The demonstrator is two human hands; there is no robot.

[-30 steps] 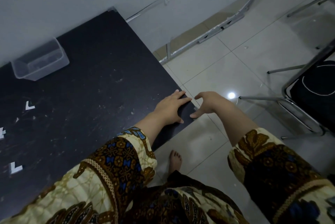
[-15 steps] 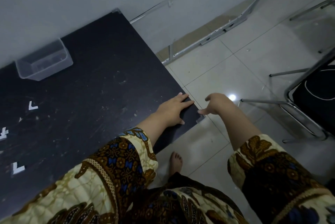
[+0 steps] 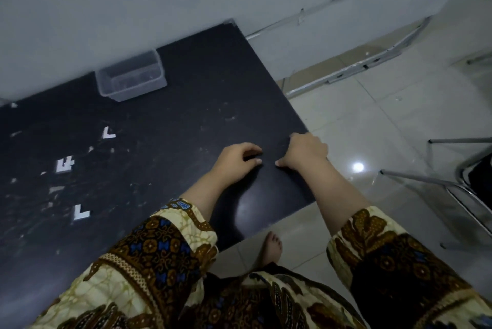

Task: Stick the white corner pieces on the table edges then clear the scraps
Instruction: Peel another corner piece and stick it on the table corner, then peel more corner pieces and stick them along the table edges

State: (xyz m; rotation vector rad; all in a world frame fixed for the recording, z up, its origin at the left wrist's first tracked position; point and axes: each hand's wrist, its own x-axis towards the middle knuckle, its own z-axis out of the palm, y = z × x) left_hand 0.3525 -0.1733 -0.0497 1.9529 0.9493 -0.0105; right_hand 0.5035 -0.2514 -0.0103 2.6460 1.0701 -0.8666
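Observation:
A black table fills the left half of the view. White L-shaped corner pieces lie on it at the left: one farther back, a pair stacked together, one nearer me. Small white scraps are scattered around them. My left hand rests on the tabletop with its fingers curled, nothing visible in it. My right hand sits at the table's right edge, fingers bent over the edge. Whether a piece lies under either hand is hidden.
A clear plastic bin stands at the back of the table against the grey wall. A metal-framed chair stands on the tiled floor to the right. My bare foot is beside the table's near right corner.
Both hands left the table's near right corner and moved farther back along its right edge. The left hand curled its flat fingers. The view swung left, showing more tabletop.

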